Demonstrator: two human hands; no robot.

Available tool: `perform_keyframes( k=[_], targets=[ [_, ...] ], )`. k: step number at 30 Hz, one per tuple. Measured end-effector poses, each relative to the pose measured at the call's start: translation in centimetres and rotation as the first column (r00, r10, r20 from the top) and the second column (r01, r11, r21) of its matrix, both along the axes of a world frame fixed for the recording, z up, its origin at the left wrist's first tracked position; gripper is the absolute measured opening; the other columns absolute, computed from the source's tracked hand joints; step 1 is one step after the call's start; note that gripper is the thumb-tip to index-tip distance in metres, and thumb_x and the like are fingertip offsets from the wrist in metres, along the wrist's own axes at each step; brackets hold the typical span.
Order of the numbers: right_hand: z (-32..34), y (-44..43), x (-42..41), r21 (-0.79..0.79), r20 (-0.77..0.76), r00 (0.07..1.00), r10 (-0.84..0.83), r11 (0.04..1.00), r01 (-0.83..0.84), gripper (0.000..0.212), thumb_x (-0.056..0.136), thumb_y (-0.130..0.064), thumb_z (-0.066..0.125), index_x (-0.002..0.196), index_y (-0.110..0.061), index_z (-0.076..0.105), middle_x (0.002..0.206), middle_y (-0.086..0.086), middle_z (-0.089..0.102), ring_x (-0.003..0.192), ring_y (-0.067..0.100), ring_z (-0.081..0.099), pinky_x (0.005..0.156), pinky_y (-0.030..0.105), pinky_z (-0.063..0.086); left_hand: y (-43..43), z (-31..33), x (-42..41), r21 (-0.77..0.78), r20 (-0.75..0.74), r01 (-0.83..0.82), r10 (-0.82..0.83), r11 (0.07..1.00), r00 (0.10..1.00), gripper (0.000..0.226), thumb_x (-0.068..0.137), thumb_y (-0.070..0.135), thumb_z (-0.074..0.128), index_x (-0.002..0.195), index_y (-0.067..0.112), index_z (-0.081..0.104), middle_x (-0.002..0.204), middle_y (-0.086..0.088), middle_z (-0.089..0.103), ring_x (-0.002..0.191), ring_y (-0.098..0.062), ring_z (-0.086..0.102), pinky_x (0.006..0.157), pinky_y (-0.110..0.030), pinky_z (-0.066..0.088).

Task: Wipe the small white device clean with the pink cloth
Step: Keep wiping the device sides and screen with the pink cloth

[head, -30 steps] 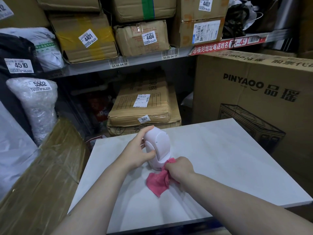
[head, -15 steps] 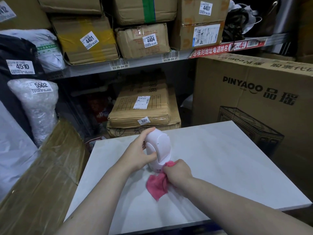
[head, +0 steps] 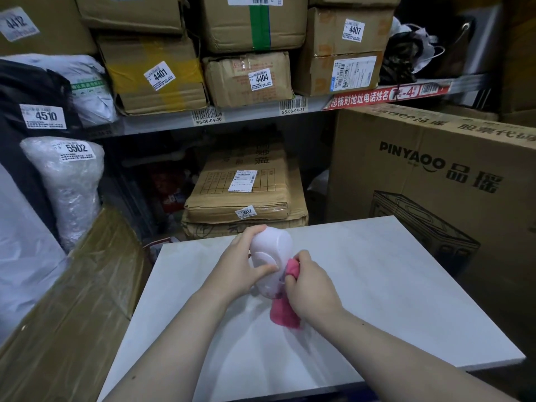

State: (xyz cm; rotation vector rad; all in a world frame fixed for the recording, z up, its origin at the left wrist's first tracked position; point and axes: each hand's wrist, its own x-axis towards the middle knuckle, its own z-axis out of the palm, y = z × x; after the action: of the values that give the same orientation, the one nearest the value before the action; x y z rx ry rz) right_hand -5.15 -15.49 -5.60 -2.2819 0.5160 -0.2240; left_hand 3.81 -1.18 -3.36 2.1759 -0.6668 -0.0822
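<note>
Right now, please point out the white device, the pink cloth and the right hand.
white device [head: 272,241], head view, its rounded top
pink cloth [head: 280,314], head view, its hanging lower part
right hand [head: 314,291], head view, back of the hand

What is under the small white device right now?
The pale grey tabletop shows beneath the small white plastic device. The pink cloth is beside it; the right hand gripping it hides the device's lower right edge.

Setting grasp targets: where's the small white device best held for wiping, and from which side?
Take the small white device round its rounded upper body from the left, as the left hand does, thumb on the front, a finger over the top. That likely leaves the right flank free for the pink cloth in the right hand.
</note>
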Motion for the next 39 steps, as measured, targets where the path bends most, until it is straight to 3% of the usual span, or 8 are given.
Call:
perform_keyframes(
  k=[6,10,14,24,28,31,36,39],
  targets=[
    [0.9,-1.9,-0.1,0.065,0.02,0.998,0.066,0.996,-0.067,0.014,0.094,-0.013,0.05,0.1,-0.019,0.06,0.089,0.0,0.066,0.078,0.017,0.059,0.062,0.026,0.044,-0.2,0.4,0.4,0.03,-0.032,0.054,-0.053,0.998,0.998,0.077,0.074,0.029,0.082,0.135,0.039,0.036,0.148,0.023,0.034,0.131,-0.001,0.036,0.1,-0.02,0.03],
    [0.4,-2.3,0.3,0.125,0.03,0.998,0.058,0.99,-0.061,0.019,0.093,-0.007,0.05,0.099,-0.016,0.066,0.09,0.0,0.068,0.081,0.016,0.06,0.062,0.021,0.044,-0.3,0.7,0.6,0.035,-0.028,0.039,-0.039,0.999,0.999,0.071,0.069,0.032,0.084,0.123,0.042,0.039,0.134,0.02,0.045,0.121,-0.006,0.046,0.094,-0.022,0.038],
    [0.2,-2.5,1.2,0.172,0.042,0.997,0.066,0.983,-0.072,0.024,0.091,0.0,0.05,0.095,-0.015,0.068,0.081,-0.006,0.069,0.078,0.011,0.062,0.06,0.015,0.043,-0.7,0.9,0.2,0.055,0.049,-0.008,0.005,0.998,0.999,0.071,0.066,0.037,0.086,0.122,0.031,0.043,0.125,0.015,0.038,0.113,-0.008,0.048,0.086,-0.024,0.039],
    [0.5,-2.9,3.4,0.055,-0.003,0.988,0.157,0.986,-0.156,0.028,0.091,-0.006,0.049,0.107,-0.021,0.067,0.099,-0.001,0.071,0.091,0.02,0.062,0.074,0.031,0.047,-1.6,-0.4,-1.1,-0.004,0.138,-0.126,0.125,0.992,0.982,0.07,0.077,0.042,0.078,0.133,0.02,0.044,0.128,0.008,0.031,0.122,-0.009,0.04,0.1,-0.018,0.03],
    [1.5,-3.2,3.0,0.032,0.027,0.994,0.104,0.994,-0.105,0.026,0.091,-0.009,0.049,0.098,-0.026,0.067,0.089,-0.005,0.071,0.083,0.02,0.066,0.076,0.037,0.057,0.3,0.6,-0.6,-0.009,0.081,-0.032,0.033,0.999,0.996,0.036,0.098,0.029,0.053,0.134,0.026,0.051,0.129,0.012,0.039,0.113,0.006,0.046,0.102,-0.019,0.034],
    [3.2,-3.2,2.5,0.041,0.127,0.992,0.026,0.999,-0.032,0.018,0.09,-0.015,0.054,0.096,-0.027,0.066,0.084,-0.006,0.069,0.078,0.017,0.065,0.073,0.037,0.058,1.2,0.8,0.1,-0.034,0.033,0.018,-0.017,0.999,0.999,0.034,0.101,0.027,0.048,0.134,0.034,0.053,0.128,0.017,0.043,0.115,0.014,0.043,0.107,-0.021,0.035],
    [5.3,-2.0,1.5,0.036,0.219,0.974,0.049,0.998,-0.058,0.018,0.089,-0.016,0.061,0.102,-0.029,0.062,0.092,-0.005,0.069,0.083,0.017,0.065,0.07,0.032,0.056,1.7,0.6,0.7,-0.057,0.018,0.064,-0.063,0.996,0.998,0.032,0.101,0.026,0.049,0.13,0.04,0.054,0.133,0.023,0.049,0.124,0.008,0.044,0.108,-0.027,0.039],
    [4.9,-1.2,1.8,-0.015,0.247,0.967,0.065,0.998,-0.063,0.009,0.094,-0.02,0.058,0.1,-0.027,0.057,0.091,-0.001,0.066,0.079,0.016,0.062,0.059,0.025,0.045,1.9,0.6,0.9,-0.09,-0.026,0.064,-0.066,0.994,0.997,0.033,0.101,0.025,0.051,0.127,0.044,0.055,0.133,0.028,0.05,0.124,0.012,0.043,0.107,-0.028,0.042]
  ],
)
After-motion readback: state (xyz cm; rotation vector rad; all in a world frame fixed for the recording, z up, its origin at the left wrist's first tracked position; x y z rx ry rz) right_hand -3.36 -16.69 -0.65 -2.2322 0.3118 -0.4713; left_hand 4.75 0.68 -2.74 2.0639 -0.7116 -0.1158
